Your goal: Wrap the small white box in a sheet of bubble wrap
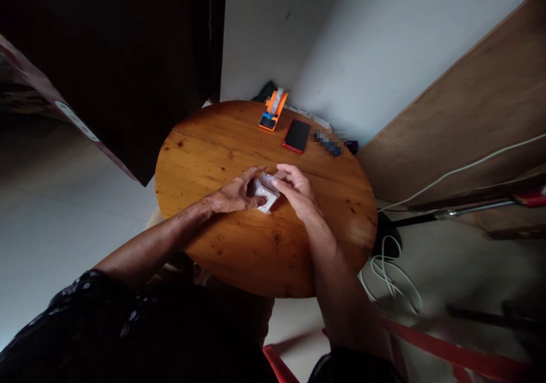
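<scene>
A small white packet in clear, crinkled wrap [268,194] is held low over the middle of the round wooden table [239,244]. My left hand [237,193] grips it from the left, with fingers behind and the thumb across its near side. On the right, my right hand [297,188] has its fingers curled, thumb and fingertips pinching at the packet's upper right edge. What exactly lies between those fingertips is too small to tell.
Toward the back of the table stand an orange and blue tape dispenser [274,110], a dark phone with a red edge [297,136] and a blurred dark item [327,142]. A white wall rises behind. A white cable [390,275] lies on the floor at right.
</scene>
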A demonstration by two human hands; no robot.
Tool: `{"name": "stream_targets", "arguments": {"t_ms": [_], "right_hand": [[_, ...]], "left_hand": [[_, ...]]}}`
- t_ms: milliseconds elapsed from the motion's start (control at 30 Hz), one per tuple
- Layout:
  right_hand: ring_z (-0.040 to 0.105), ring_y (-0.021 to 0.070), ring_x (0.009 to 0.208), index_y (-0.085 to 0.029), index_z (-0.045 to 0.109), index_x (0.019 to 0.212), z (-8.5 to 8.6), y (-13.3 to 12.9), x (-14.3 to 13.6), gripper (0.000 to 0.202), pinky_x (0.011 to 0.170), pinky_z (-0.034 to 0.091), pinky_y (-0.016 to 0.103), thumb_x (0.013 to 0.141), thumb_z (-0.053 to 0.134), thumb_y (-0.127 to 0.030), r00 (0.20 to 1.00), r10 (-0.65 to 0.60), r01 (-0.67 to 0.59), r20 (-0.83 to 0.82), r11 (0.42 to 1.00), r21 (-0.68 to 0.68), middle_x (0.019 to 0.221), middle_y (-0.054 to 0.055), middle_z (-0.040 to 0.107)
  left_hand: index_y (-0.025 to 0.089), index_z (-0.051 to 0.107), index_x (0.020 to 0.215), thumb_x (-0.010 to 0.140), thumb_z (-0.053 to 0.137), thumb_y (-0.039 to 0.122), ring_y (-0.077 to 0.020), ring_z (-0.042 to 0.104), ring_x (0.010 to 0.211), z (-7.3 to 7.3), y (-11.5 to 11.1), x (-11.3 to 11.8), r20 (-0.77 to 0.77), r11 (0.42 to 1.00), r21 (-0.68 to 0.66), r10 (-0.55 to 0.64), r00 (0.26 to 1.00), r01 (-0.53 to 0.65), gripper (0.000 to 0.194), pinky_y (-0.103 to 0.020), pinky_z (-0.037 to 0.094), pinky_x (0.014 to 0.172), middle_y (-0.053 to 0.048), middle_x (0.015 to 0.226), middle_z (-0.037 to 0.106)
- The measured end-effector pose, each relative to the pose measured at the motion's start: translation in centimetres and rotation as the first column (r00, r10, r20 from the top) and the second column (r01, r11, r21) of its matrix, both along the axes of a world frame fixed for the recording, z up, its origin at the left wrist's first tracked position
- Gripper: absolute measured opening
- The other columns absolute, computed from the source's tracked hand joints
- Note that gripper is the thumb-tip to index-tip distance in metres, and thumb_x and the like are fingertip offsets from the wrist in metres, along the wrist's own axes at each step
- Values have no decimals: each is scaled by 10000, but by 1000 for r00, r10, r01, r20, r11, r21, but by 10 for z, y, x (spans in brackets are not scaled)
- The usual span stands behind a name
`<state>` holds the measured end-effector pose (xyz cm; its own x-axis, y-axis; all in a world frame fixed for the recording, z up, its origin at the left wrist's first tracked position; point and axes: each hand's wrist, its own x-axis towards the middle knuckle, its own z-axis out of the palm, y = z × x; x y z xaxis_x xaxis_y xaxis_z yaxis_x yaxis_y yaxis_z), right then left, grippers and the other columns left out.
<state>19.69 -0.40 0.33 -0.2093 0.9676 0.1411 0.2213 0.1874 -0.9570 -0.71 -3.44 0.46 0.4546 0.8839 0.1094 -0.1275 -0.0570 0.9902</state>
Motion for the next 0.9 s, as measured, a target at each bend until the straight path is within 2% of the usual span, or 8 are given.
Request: {"name": "stream_targets", "arguments": {"t_ms": [133,233,400,567,733,900], "right_hand": [[664,178,789,-226,677,980,-3,3,-1,326,752,545,351,781,726,-481,999,-31,31,14,999,26,879,27,724],[623,153,707,-216,686,904,-1,1,-3,271,687,514,319,810,690,-471,999,-47,46,19,996,72,777,3,687],[654,171,762,-238,657,1013,-1,1,-5,314,702,526,329,784,709,-447,989,-134,140,-65,985,103,876,19,718],[682,204,843,-262,600,1124,-7,8,0,411,779,550,371,798,693,-492,981,-172,183,-85,971,152,919,26,714],[689,227,917,-282,579,1137,-13,16,9,425,813,560,405,799,687,-516,969,-220,236,-116,960,151,984,41,716],[689,225,900,-288,587,1127,-10,19,18,425,745,570,385,788,704,-516,972,-209,217,-109,974,59,1021,37,709]], "left_hand": [[164,379,1473,678,819,193,-216,602,1077,-1,0,2,5,1000,2,0,1000,0,909,-392,472,1011,-140,1254,587],[155,357,1493,674,813,185,-227,595,1097,-6,1,6,18,999,24,30,999,-31,938,-417,463,1036,-144,1258,588],[180,287,1544,680,809,166,-247,599,1145,-12,2,8,55,997,47,52,997,-54,1008,-443,443,1079,-152,1294,580],[206,322,1534,671,818,140,-283,587,1225,-13,1,8,33,996,88,22,999,-25,997,-474,418,1121,-161,1341,578],[200,407,1475,709,796,162,-295,572,1248,-15,2,8,-55,972,234,27,998,-13,860,-499,413,1120,-170,1372,562],[184,610,1235,725,786,205,-291,591,1153,-14,3,3,-236,909,415,135,962,-26,539,-472,466,1033,-142,1240,614]]}}
